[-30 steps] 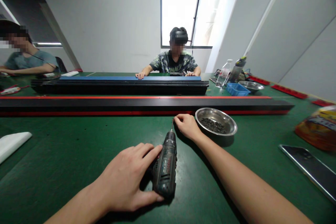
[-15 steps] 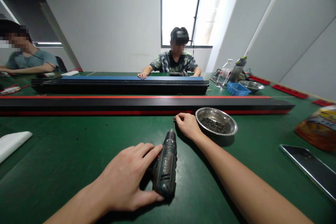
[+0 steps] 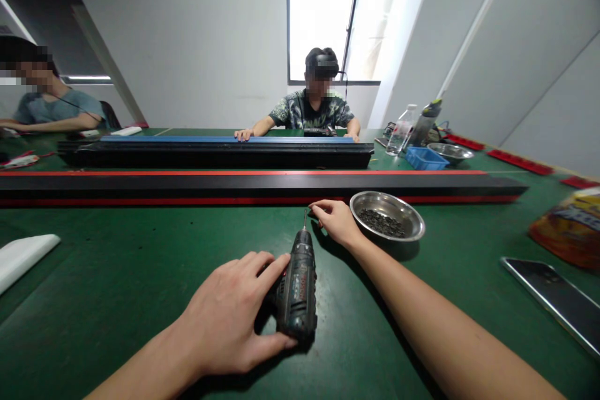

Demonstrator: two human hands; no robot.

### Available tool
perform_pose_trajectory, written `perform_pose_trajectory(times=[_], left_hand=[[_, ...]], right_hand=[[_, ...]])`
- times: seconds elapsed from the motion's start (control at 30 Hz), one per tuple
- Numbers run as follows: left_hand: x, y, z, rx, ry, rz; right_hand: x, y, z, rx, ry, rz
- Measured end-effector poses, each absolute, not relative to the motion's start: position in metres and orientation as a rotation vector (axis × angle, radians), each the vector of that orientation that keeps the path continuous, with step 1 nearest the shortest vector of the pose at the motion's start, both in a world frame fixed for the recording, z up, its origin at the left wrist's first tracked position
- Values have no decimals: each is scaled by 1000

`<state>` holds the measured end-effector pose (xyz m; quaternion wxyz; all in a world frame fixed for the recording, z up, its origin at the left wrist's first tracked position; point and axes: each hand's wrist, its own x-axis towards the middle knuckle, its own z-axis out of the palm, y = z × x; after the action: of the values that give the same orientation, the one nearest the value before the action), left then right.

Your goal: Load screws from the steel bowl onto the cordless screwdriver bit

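Note:
My left hand [image 3: 237, 315] is wrapped round a dark cordless drill [image 3: 299, 290], which lies low over the green table with its bit [image 3: 305, 220] pointing away from me. My right hand [image 3: 335, 220] has thumb and forefinger pinched close beside the bit's tip. Whatever small thing sits between those fingertips is too small to make out. Just right of that hand stands a steel bowl [image 3: 415, 225] with many small dark screws [image 3: 382, 223] in its bottom.
A long black bar with red edges [image 3: 210, 186] crosses the table [image 3: 154, 287] behind the bowl. Beyond it lies a black and blue bar [image 3: 215, 153], touched by a co-worker's hands [image 3: 242, 135]. A phone [image 3: 553, 297], an orange bag [image 3: 569, 231] and a white object [image 3: 28, 256] flank me.
The drill's tip has shifted slightly left and away from me. My right fingertips have also moved slightly left and away. The co-worker's hand has slid left along the blue bar.

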<state>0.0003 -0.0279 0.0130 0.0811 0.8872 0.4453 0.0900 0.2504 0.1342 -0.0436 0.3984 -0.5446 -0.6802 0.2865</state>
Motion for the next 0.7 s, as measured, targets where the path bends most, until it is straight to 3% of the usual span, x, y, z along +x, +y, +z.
perform_pose_trajectory(times=[0.4,0.57,0.7], left_hand=[[3,-15,5,2734,1531,322],[0,-14,4,2745,1496,320],[0,-14,4,2740,1482,313]], right_hand=[[242,123,-30,-1470,-1888,539],[240,118,-3,-1521,-2039,578],[258,119,31,-1560,-2098,337]])
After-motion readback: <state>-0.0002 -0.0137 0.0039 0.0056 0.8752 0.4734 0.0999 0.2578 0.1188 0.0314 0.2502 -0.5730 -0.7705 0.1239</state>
